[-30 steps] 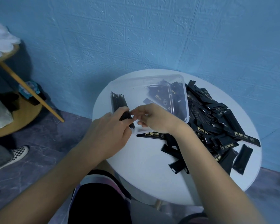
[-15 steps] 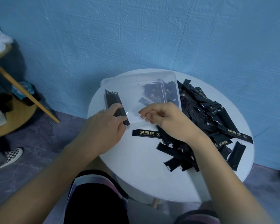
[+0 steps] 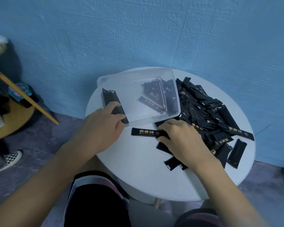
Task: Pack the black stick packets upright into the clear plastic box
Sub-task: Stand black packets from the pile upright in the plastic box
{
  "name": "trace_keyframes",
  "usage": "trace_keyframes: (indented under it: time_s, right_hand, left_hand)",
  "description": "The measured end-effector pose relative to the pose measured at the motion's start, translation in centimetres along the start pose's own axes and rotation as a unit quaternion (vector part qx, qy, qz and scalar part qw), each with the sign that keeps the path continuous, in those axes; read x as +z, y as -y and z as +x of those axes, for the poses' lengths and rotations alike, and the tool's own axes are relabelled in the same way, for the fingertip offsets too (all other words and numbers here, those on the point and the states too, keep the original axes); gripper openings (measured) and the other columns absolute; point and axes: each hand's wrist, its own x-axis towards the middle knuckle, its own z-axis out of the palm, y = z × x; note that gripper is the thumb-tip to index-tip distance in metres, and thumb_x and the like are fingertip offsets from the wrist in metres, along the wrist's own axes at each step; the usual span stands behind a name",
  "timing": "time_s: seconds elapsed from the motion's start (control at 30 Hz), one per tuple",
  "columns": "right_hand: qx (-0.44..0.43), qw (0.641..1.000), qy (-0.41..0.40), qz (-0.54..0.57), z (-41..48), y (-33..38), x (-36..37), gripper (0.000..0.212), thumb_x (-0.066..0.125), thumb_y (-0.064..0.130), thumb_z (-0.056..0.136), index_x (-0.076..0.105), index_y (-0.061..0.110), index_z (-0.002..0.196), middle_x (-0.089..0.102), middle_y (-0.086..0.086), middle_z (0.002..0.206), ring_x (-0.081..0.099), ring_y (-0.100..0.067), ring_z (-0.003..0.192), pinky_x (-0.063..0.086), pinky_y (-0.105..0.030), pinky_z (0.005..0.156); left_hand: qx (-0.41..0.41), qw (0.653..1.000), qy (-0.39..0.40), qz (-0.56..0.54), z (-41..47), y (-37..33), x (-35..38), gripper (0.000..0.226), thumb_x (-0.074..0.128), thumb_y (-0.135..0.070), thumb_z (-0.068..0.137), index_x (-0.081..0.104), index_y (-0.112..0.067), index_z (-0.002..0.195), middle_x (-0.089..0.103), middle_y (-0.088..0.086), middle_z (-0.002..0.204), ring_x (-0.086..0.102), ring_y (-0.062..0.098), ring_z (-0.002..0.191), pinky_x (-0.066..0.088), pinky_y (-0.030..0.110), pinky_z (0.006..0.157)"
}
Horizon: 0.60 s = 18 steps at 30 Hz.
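The left hand (image 3: 103, 128) grips a bundle of upright packets (image 3: 111, 99) at the left end of the clear plastic box (image 3: 154, 119). The right hand (image 3: 180, 138), fingers curled, seems to pinch one end of a single packet (image 3: 143, 132) lying flat before the box. A pile of packets (image 3: 208, 110) covers the counter (image 3: 138, 169) to the right.

The box (image 3: 131, 102) is clear plastic, smooth and faintly frosted. The packets (image 3: 203, 110) are black film with a dull sheen, some with gold print. The worktop (image 3: 138, 163) is white, smooth and matt. The wall (image 3: 138, 38) is blue and rough, embossed like brick. The shelf (image 3: 15, 117) looks wooden.
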Motion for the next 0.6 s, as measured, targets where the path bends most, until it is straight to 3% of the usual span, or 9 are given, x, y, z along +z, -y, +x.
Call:
trace_keyframes:
  time_s: [0.27, 0.47, 0.6]
  right_hand:
    - [-0.061, 0.997, 0.022, 0.051, -0.2, 0.6, 0.4, 0.031, 0.06, 0.009, 0.093, 0.068, 0.028, 0.117, 0.07, 0.01, 0.104, 0.062, -0.019, 0.096, 0.049, -0.033, 0.078]
    - [-0.054, 0.995, 0.03, 0.079, 0.4, 0.5, 0.7, 0.041, 0.064, 0.022, 0.096, 0.057, 0.028, 0.135, 0.065, 0.007, 0.11, 0.057, -0.02, 0.107, 0.038, -0.025, 0.082]
    - [-0.074, 0.992, 0.032, 0.095, 0.7, 0.4, 0.8, 0.04, 0.064, 0.015, 0.095, 0.06, 0.028, 0.133, 0.066, 0.008, 0.107, 0.056, -0.018, 0.105, 0.034, -0.02, 0.083]
  left_hand:
    - [-0.003, 1.0, 0.005, 0.004, 0.4, 0.2, -0.2, 0.044, 0.037, -0.031, 0.104, 0.063, -0.027, 0.138, 0.029, -0.009, 0.161, 0.058, 0.025, 0.108, 0.049, 0.039, 0.089]
    - [-0.01, 1.0, 0.006, 0.008, 0.5, 0.2, -0.2, 0.043, 0.037, -0.031, 0.103, 0.063, -0.029, 0.138, 0.029, -0.011, 0.161, 0.057, 0.023, 0.108, 0.048, 0.037, 0.086]
    - [-0.008, 1.0, 0.007, 0.001, 0.5, 0.2, -0.3, 0.045, 0.036, -0.032, 0.103, 0.063, -0.027, 0.138, 0.029, -0.011, 0.16, 0.057, 0.021, 0.106, 0.049, 0.038, 0.087]
